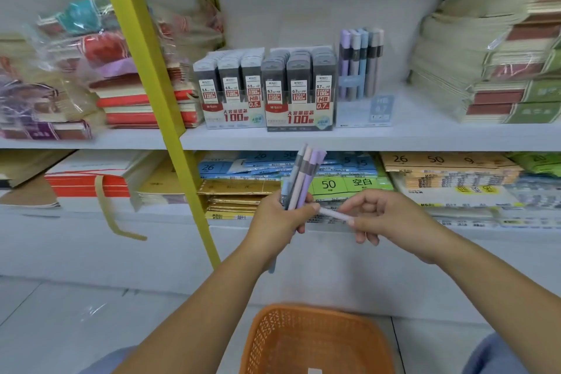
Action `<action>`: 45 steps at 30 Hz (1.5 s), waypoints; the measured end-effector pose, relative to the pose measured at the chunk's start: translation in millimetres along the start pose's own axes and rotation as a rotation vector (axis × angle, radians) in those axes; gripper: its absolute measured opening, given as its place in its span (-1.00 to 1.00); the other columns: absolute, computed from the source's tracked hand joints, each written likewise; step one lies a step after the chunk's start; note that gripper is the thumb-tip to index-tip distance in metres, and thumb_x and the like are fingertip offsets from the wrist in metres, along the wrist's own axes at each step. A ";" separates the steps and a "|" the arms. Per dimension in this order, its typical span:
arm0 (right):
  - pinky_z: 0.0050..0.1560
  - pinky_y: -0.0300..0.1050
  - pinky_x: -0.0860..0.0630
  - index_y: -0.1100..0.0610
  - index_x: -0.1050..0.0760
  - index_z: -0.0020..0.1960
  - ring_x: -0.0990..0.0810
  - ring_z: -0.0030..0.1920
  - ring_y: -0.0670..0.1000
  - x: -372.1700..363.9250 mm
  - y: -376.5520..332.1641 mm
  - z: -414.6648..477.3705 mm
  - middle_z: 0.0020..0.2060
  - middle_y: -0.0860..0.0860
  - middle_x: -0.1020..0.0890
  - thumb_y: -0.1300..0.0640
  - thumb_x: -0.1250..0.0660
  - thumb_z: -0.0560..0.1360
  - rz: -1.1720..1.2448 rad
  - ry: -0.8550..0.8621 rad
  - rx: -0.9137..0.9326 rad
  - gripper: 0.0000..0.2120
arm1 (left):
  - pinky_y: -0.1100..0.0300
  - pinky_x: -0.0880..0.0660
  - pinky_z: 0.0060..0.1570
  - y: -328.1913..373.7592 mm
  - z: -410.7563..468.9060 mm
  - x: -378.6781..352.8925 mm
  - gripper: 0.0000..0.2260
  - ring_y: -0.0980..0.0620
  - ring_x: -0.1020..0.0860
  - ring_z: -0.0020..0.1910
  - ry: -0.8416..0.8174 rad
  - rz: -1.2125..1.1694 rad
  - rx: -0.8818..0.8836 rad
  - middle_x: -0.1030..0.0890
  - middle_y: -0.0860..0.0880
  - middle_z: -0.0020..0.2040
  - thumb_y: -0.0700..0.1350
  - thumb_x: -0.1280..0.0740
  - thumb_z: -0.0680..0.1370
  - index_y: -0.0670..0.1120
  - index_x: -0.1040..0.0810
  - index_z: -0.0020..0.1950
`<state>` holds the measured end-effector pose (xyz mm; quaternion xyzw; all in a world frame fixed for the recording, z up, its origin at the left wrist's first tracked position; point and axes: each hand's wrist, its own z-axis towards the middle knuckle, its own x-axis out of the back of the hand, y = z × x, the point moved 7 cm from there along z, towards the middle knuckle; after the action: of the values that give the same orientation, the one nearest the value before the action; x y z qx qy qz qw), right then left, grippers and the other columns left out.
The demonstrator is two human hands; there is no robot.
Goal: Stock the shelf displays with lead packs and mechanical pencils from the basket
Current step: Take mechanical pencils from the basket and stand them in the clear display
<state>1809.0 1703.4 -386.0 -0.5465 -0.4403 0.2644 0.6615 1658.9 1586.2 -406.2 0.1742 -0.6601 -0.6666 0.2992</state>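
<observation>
My left hand [280, 217] grips a bunch of pastel mechanical pencils [303, 174] that point up in front of the lower shelf. My right hand [375, 215] pinches one pale lilac pencil [334, 215] lying sideways, its tip against the left hand. On the upper shelf stand two display boxes of lead packs, 0.5 [233, 91] on the left and 0.7 [299, 91] on the right. Beside them a clear pencil display [361, 65] holds several upright pencils. The orange basket [315, 340] sits below my arms; I see nothing inside it.
A yellow shelf upright [151, 70] slants down just left of the lead boxes. Stacks of notebooks [491, 70] fill the upper shelf at right, bagged notebooks [76, 70] at left. The lower shelf holds paper packs [343, 184]. The upper shelf board [364, 140] runs above my hands.
</observation>
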 end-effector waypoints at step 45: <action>-0.09 -0.43 -0.43 -0.20 -0.40 0.11 -0.58 -0.03 -0.29 147.0 -185.3 67.7 -0.07 -0.26 -0.63 0.02 -0.23 0.58 -0.647 0.440 0.474 -0.85 | 0.37 -0.39 -0.48 147.7 80.3 -25.5 -0.87 0.10 -0.51 -0.45 0.035 -0.183 -0.273 -0.68 0.01 -0.25 0.03 -0.43 0.55 0.04 -0.56 0.04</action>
<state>1795.1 1810.1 -164.7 -0.2577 -0.3647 0.0152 0.8946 1652.9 1671.9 -259.5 0.2029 -0.5395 -0.7715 0.2695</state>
